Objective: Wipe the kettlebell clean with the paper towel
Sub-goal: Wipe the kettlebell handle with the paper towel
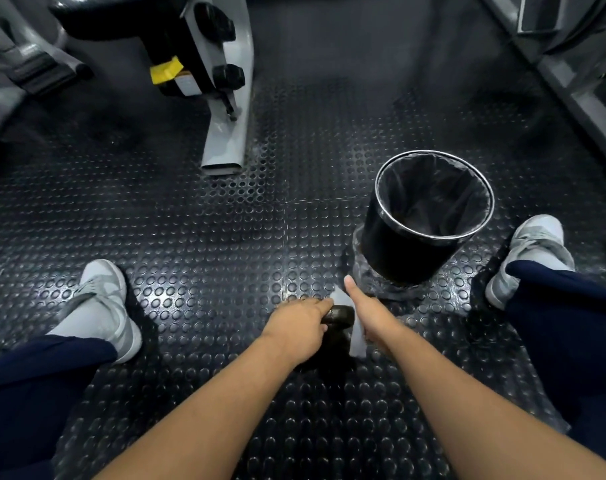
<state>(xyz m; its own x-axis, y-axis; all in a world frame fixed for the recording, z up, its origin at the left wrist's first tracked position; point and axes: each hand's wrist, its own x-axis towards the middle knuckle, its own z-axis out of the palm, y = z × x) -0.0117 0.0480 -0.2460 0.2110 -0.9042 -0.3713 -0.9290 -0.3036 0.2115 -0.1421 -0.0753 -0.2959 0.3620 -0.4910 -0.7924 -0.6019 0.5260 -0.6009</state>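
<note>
- A dark kettlebell (338, 323) is seen on the studded rubber floor (204, 258), low in the middle of the view, between the two forearms.
- The left hand (299, 327) is closed over the kettlebell's handle from the left side, fingers curled around it.
- The right hand (370, 317) is pressed against the kettlebell's right side, thumb stretched forward; a white paper towel (355, 336) is held between palm and metal.
- The fingers of the right hand are hidden behind the towel, so how far they are curled cannot be told.
- A black bin (429, 216) with a liner is stood just beyond the right hand.
- Grey shoes (104, 303) are planted wide on either side.
- A grey machine leg (228, 133) is noted farther back on the left.
</note>
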